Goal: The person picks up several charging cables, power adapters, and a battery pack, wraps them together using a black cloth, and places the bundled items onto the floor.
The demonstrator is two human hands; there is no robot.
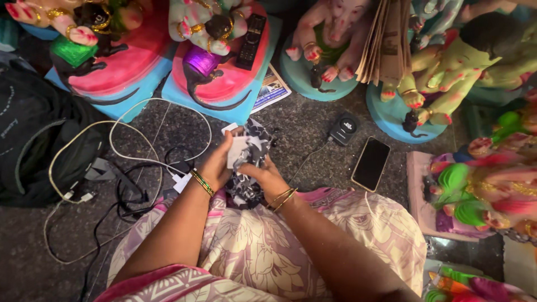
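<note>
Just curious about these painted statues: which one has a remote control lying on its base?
The statue with the purple block, second from left: a black remote control lies on its pink base. The others carry none.

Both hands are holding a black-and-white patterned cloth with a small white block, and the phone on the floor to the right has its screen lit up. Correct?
Not quite. The head view shows the phone lying on the floor with a dark screen, not lit. The rest holds: the left hand and right hand grip the black-and-white patterned cloth together with a small white block.
</note>
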